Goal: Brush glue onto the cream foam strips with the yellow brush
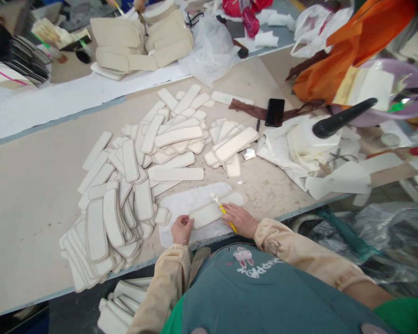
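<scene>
In front of me a long cream strip with rounded ends [205, 215] lies on a white sheet [176, 204] near the table's front edge. My left hand [182, 229] is closed at the strip's left end, fingertips pinching its edge. In my right hand [240, 219] is a small brush with a yellow handle [223, 209], its whitish head over the strip's upper edge. The fingers of that hand rest over the strip's right half. To the left, many similar strips [96, 229] lie in overlapping rows, close to my left hand.
Loose strips [179, 134] are heaped behind the sheet. Farther right are a black phone [275, 112], a white container with a black handle [313, 134] and a purple basin [414, 88]. Stacked cream pieces [118, 39] stand on the far table, with another person's hand [139, 5] behind.
</scene>
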`<state>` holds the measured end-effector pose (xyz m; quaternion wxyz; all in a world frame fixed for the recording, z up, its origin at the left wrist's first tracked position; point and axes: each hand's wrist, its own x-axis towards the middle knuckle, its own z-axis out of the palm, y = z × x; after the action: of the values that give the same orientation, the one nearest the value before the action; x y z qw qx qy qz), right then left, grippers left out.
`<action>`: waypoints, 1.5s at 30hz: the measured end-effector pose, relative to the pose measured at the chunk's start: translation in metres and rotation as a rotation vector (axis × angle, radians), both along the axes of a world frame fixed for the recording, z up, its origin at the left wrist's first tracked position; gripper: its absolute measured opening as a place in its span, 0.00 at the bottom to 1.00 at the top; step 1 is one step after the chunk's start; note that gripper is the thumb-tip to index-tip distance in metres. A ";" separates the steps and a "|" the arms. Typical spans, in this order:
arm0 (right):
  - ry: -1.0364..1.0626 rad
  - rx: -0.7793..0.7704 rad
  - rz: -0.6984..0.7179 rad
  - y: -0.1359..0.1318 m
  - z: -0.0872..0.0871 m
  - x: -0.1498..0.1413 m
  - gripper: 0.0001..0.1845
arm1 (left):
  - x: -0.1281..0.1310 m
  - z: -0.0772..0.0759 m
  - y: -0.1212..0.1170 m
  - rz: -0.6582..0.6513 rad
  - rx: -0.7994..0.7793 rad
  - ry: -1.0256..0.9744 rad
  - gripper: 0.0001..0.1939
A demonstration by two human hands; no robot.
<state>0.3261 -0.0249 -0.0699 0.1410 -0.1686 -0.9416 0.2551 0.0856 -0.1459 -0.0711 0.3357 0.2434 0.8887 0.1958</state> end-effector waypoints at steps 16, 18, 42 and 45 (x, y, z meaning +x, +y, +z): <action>0.047 0.006 -0.443 0.049 -0.015 0.039 0.10 | 0.003 -0.005 -0.001 0.099 0.081 -0.059 0.14; 0.065 -0.017 -0.461 0.050 -0.013 0.036 0.10 | 0.005 -0.004 -0.002 0.141 0.139 -0.085 0.13; 0.570 -0.903 -0.303 0.049 0.079 0.011 0.22 | 0.038 0.209 0.098 0.268 0.962 -0.841 0.11; 0.635 -0.983 -0.380 0.048 0.090 0.001 0.21 | 0.026 0.225 0.102 0.325 1.025 -0.848 0.09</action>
<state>0.3269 0.0229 0.0206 0.3634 -0.2945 -0.5791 0.6678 0.1116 -0.0440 0.1542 0.4633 0.1374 0.5006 0.7182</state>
